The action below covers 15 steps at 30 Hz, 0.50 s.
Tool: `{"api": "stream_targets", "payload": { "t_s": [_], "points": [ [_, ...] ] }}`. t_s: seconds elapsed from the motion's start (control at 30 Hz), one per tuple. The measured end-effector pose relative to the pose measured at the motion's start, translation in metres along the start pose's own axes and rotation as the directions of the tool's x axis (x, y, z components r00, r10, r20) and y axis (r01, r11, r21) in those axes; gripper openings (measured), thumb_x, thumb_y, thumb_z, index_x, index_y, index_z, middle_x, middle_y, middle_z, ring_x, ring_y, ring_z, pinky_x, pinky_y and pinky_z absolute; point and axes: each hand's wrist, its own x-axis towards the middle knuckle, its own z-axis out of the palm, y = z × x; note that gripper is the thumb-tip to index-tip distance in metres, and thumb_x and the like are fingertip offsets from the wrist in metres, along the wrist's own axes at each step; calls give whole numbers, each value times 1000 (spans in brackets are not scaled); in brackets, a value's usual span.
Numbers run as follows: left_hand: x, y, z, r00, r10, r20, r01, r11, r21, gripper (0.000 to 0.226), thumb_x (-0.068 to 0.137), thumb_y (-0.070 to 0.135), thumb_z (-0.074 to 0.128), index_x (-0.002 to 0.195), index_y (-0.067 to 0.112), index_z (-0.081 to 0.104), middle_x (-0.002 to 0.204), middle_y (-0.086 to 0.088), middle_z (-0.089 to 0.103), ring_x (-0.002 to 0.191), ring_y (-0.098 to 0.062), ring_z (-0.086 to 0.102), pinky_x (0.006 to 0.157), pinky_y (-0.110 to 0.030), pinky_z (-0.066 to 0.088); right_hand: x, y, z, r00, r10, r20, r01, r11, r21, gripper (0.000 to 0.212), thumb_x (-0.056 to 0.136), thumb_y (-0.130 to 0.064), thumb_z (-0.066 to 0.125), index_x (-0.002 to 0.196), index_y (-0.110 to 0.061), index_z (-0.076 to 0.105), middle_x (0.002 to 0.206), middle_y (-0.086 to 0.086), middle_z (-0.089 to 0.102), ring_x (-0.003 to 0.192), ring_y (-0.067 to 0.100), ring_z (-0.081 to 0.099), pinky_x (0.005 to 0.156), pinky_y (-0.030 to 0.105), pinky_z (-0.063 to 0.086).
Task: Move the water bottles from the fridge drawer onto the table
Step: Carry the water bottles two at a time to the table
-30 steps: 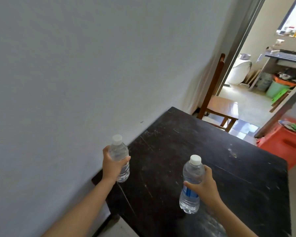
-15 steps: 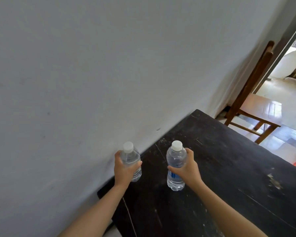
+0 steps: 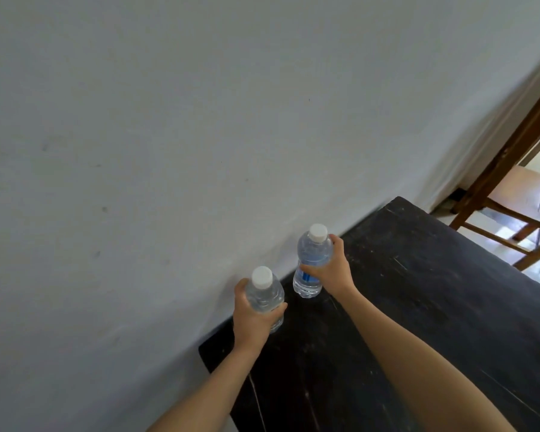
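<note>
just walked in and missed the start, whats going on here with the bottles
A person is carrying two small clear water bottles to a dark wooden table that stands against a grey wall. The left hand grips one bottle above the table's near corner. The right hand holds the blue-labelled bottle upright farther along the wall edge, its base at or just above the tabletop. Neither bottle has been let go. A wooden chair stands beyond the table.

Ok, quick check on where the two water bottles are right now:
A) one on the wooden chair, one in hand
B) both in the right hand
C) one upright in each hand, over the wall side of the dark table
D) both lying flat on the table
C: the left hand grips one water bottle and the right hand grips the other bottle, both upright by the wall over the dark table.
</note>
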Motion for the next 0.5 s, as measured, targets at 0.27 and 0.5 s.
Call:
{"api": "stream_targets", "payload": {
  "t_s": [0.27, 0.5],
  "points": [
    [3, 7, 5, 999, 21, -35, -23, 998, -54, 76, 60, 5, 83, 111, 29, 32, 108, 4, 48, 102, -15, 51, 84, -24, 39, -6, 5, 1, 999, 0, 34, 2, 998, -59, 87, 68, -15, 80, 136, -19, 26, 131, 3, 48, 117, 21, 51, 91, 30, 44],
    [2, -2, -2, 997, -22, -70, 34, 983, 180, 84, 51, 29, 88, 119, 21, 41, 119, -3, 53, 114, -27, 50, 100, -43, 40, -51, 11, -17, 993, 96, -72, -107, 979, -173, 99, 73, -24, 76, 146, -22, 8, 147, 8, 34, 134, 26, 33, 108, 45, 33]
  ]
}}
